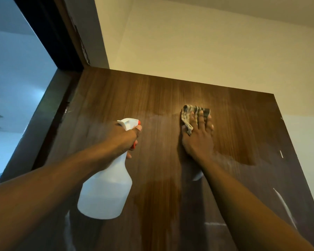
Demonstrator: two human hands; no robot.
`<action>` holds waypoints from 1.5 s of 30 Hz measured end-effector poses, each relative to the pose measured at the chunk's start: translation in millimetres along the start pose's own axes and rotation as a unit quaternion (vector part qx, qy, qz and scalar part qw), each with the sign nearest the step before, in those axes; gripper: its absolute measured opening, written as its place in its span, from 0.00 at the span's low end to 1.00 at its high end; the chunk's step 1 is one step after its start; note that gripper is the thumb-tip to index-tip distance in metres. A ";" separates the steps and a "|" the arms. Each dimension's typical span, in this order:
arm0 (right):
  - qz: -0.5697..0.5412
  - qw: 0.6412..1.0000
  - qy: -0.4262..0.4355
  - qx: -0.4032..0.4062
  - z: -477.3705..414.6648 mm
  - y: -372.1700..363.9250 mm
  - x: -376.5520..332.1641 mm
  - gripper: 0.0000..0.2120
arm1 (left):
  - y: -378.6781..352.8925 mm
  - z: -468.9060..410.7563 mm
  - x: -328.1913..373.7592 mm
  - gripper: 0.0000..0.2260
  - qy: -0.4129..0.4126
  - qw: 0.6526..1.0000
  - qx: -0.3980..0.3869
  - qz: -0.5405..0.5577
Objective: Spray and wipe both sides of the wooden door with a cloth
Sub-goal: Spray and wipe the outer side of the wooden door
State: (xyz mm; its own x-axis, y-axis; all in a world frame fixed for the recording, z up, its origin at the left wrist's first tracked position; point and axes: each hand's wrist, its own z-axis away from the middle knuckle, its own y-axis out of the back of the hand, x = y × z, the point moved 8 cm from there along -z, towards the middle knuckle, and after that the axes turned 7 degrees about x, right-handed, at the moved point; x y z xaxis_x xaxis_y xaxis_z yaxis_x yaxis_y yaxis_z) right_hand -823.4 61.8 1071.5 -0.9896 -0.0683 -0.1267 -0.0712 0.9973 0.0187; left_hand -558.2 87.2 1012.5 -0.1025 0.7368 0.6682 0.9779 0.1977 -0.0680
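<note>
- The wooden door (pixel 152 98) fills the middle of the view, seen from below. Its top edge lies just beyond the hands and its hinge side meets the dark door frame (pixel 49 33) on the left.
- The left hand (pixel 124 140) is clenched round the neck of the white spray bottle (pixel 107 192) with a finger at the red trigger (pixel 134 146). The nozzle faces the panel from close by, probably so mist lands where the wipe goes next.
- The right hand (pixel 198 140) lies flat with its fingers spread, pressing the checked cloth (pixel 188 113) against the wood. It grasps nothing; the flat palm likely spreads pressure across the rag.
- The cloth sits near the top edge, with only a narrow strip of panel above it. A stroke upward would soon run off onto the pale wall (pixel 188 42).
- There is ample door to the right and below. Hazy patches there look unwiped, so this side seems partly done.
- To the left, the bottle stands between the cloth and the frame.
</note>
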 end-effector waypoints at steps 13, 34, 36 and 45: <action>0.000 0.998 0.068 -0.020 41.4 -15.3 -55.9 0.31 | 59.2 -7.6 -24.3 0.11 0.011 1.000 0.018 -0.017; -0.015 0.994 0.108 0.013 23.3 -57.6 -203.2 0.32 | 129.6 -31.5 -38.7 0.17 -0.026 0.994 0.057 -0.092; -0.001 0.987 0.160 -0.002 32.4 -69.5 -236.1 0.32 | 138.8 -39.2 -42.3 0.16 -0.036 0.993 0.057 -0.096; 0.009 0.984 0.177 -0.025 104.7 -66.6 -239.1 0.31 | 168.4 -62.9 -68.1 0.06 -0.077 0.995 0.013 -0.068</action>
State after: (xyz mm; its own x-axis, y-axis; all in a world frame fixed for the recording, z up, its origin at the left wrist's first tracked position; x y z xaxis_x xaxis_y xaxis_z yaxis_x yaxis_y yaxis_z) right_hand -568.9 14.6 996.7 -0.9719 -0.0646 0.2263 -0.0506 0.9965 0.0668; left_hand -375.0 29.6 1002.1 -0.2615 0.7922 0.5515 0.9483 0.3172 -0.0060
